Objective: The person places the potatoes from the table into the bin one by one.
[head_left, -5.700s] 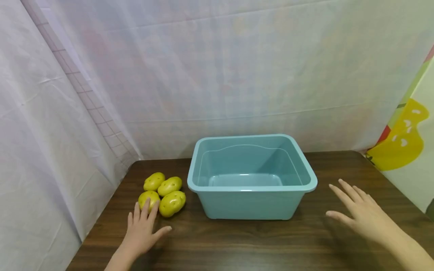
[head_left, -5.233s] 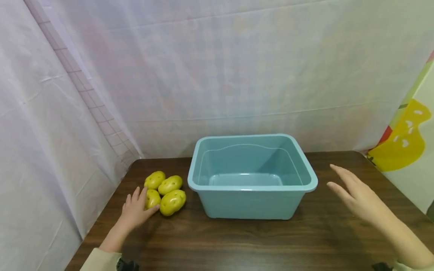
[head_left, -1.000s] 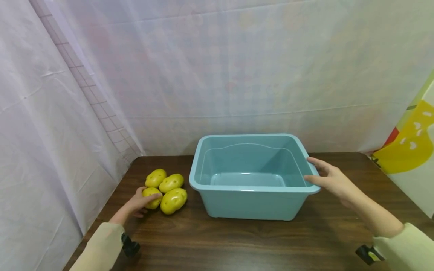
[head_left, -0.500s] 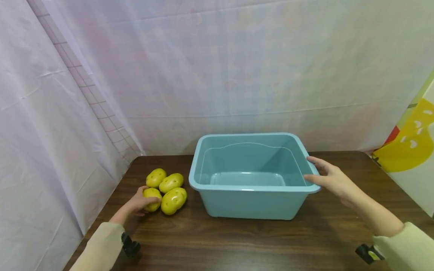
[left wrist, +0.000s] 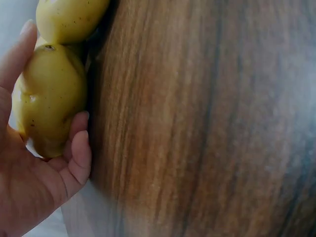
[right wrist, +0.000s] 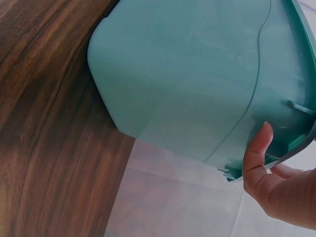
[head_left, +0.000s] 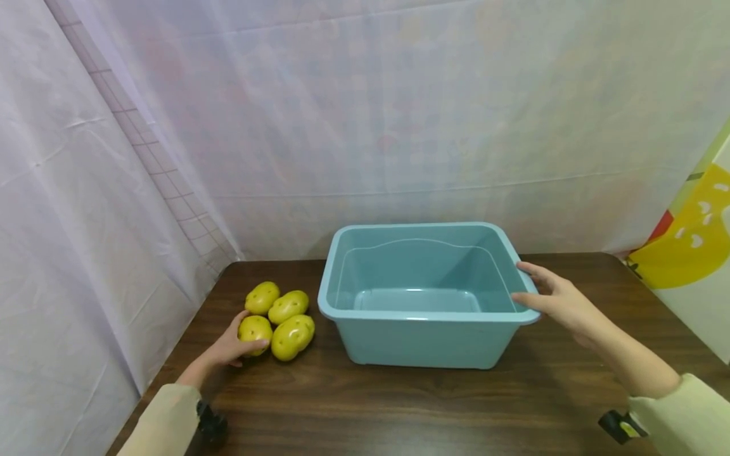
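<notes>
1. Gripping a potato [head_left: 253, 332] with the left hand [head_left: 229, 344], curling thumb and fingers round it.
2. Looking plump, oval and super shiny, yellow-green from above, with little dimples, plus dark specks in the left wrist view.
3. Parked front-left in a bunch of four, over on the left side of the brown wood-grain desk [head_left: 399, 408]. Can't tell whether touching down or just above.
4. Got three more potatoes [head_left: 293, 339] close by, same colour and dimples.
5. Pinching the right rim of a blue-green tub [head_left: 424, 342] with the right hand [head_left: 564, 308].
6. Seeing a whitish curtain [head_left: 365, 126] behind everything.
</notes>
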The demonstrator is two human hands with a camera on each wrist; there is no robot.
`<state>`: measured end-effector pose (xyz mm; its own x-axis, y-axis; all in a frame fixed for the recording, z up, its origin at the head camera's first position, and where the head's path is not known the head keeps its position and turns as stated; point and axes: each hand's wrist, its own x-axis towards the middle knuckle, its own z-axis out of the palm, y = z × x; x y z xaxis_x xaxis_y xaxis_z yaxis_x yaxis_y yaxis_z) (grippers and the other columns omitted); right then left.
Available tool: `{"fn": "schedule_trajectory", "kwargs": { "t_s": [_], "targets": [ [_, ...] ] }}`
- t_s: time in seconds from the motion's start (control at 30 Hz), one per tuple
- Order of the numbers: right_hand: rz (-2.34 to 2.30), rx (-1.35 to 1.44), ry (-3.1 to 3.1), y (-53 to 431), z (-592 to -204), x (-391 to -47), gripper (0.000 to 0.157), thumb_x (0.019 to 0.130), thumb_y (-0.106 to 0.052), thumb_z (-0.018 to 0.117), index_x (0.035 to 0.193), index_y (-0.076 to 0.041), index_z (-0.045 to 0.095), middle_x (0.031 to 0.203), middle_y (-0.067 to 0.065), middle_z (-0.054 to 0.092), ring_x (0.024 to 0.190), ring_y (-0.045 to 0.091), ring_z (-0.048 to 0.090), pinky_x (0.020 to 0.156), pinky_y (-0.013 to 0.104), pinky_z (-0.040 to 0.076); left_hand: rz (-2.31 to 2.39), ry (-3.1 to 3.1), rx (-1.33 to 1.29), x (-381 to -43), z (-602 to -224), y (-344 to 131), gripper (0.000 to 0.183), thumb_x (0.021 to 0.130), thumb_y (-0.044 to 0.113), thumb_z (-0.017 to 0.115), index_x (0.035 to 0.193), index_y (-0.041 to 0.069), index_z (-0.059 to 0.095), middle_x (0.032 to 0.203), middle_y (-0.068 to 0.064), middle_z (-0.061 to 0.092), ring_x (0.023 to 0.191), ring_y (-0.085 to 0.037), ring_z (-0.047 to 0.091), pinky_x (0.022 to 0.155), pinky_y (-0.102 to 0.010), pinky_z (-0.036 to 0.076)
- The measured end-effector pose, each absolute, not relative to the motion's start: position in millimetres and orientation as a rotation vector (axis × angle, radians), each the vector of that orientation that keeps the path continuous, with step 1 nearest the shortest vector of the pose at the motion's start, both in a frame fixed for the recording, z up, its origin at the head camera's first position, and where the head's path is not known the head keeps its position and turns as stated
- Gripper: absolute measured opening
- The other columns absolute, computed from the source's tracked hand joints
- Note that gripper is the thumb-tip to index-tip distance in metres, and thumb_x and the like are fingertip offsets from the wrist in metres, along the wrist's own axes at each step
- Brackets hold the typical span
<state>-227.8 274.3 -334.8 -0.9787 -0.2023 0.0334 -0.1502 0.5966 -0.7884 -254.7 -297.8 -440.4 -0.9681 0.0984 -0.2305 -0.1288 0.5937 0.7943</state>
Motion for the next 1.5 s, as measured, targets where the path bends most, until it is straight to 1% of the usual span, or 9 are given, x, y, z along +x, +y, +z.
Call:
{"fn": "schedule_trajectory", "kwargs": {
  "t_s": [0.2, 0.43, 0.87, 1.0, 1.1, 1.13, 1.23, 1.33, 1.5],
  "targets": [
    [-1.353, -0.304, 2.751, 274.7, -334.6, -228.2, 0.072, 0.091, -0.026, 0.056, 0.144, 0.002, 0.017, 0.128, 0.034, 0.039, 0.098, 0.030, 0.050, 0.067, 0.034, 0.048, 1.298, 2.597, -0.020, -254.8, -443.2, -298.7, 0.101, 0.078, 0.035, 0.069, 0.143, 0.003, 0.000, 0.133, -0.035, 0.019, 0.095, -0.037, 0.050, 0.059, -0.037, 0.049],
    [-1.356, -0.298, 2.740, 273.8, -333.0, -227.3, 0.071, 0.091, -0.026, 0.055, 0.144, 0.001, 0.017, 0.129, 0.035, 0.037, 0.098, 0.031, 0.050, 0.068, 0.034, 0.048, 1.308, 2.644, -0.037, -254.3, -447.0, -297.3, 0.098, 0.075, 0.033, 0.072, 0.142, 0.005, 0.007, 0.132, -0.032, 0.025, 0.100, -0.037, 0.046, 0.058, -0.033, 0.046],
    [-1.339, -0.304, 2.752, 275.8, -335.5, -228.4, 0.071, 0.091, -0.027, 0.054, 0.145, 0.000, 0.016, 0.126, 0.034, 0.041, 0.102, 0.032, 0.048, 0.070, 0.033, 0.046, 1.368, 2.669, -0.058, -253.3, -441.9, -296.6, 0.094, 0.075, 0.030, 0.071, 0.142, 0.006, 0.009, 0.126, -0.031, 0.032, 0.088, -0.030, 0.049, 0.057, -0.032, 0.043],
    [-1.350, -0.304, 2.748, 275.0, -334.9, -227.7, 0.071, 0.091, -0.028, 0.055, 0.145, 0.000, 0.017, 0.126, 0.033, 0.041, 0.102, 0.032, 0.048, 0.070, 0.034, 0.046, 1.406, 2.675, -0.021, -254.9, -435.7, -295.6, 0.094, 0.076, 0.027, 0.071, 0.143, 0.006, 0.009, 0.128, -0.030, 0.032, 0.100, -0.034, 0.047, 0.071, -0.037, 0.045],
    [-1.357, -0.303, 2.753, 274.7, -335.0, -227.5, 0.072, 0.091, -0.028, 0.056, 0.144, 0.000, 0.017, 0.125, 0.032, 0.042, 0.100, 0.030, 0.049, 0.069, 0.034, 0.047, 1.429, 2.697, 0.022, -255.0, -429.3, -293.6, 0.094, 0.076, 0.023, 0.071, 0.143, 0.003, 0.009, 0.130, -0.031, 0.032, 0.108, -0.035, 0.045, 0.083, -0.037, 0.041],
    [-1.358, -0.305, 2.753, 274.4, -334.9, -227.5, 0.072, 0.091, -0.028, 0.056, 0.144, 0.000, 0.017, 0.124, 0.032, 0.043, 0.100, 0.030, 0.049, 0.069, 0.034, 0.047, 1.438, 2.699, 0.028, -255.0, -426.8, -292.6, 0.094, 0.076, 0.022, 0.071, 0.143, 0.002, 0.009, 0.129, -0.031, 0.033, 0.107, -0.035, 0.045, 0.082, -0.037, 0.042],
    [-1.352, -0.307, 2.753, 274.6, -334.8, -228.0, 0.072, 0.091, -0.029, 0.055, 0.144, 0.000, 0.017, 0.125, 0.033, 0.042, 0.101, 0.031, 0.049, 0.069, 0.034, 0.047, 1.462, 2.690, 0.028, -255.9, -418.4, -289.6, 0.093, 0.076, 0.022, 0.071, 0.143, 0.003, 0.009, 0.125, -0.030, 0.035, 0.095, -0.031, 0.049, 0.071, -0.034, 0.044],
    [-1.341, -0.311, 2.752, 275.1, -334.7, -228.3, 0.072, 0.091, -0.028, 0.055, 0.144, 0.000, 0.016, 0.126, 0.034, 0.041, 0.103, 0.034, 0.048, 0.070, 0.034, 0.046, 1.487, 2.664, 0.017, -257.9, -410.3, -287.1, 0.092, 0.077, 0.023, 0.070, 0.144, 0.007, 0.009, 0.121, -0.027, 0.036, 0.085, -0.024, 0.048, 0.060, -0.031, 0.042],
    [-1.346, -0.325, 2.755, 275.9, -335.4, -228.8, 0.071, 0.091, -0.026, 0.055, 0.144, 0.001, 0.016, 0.126, 0.034, 0.041, 0.104, 0.033, 0.048, 0.070, 0.033, 0.046, 1.527, 2.637, 0.055, -260.9, -399.5, -284.2, 0.091, 0.077, 0.022, 0.068, 0.145, 0.008, 0.008, 0.121, -0.027, 0.036, 0.079, -0.020, 0.047, 0.058, -0.032, 0.040]
  ]
}}
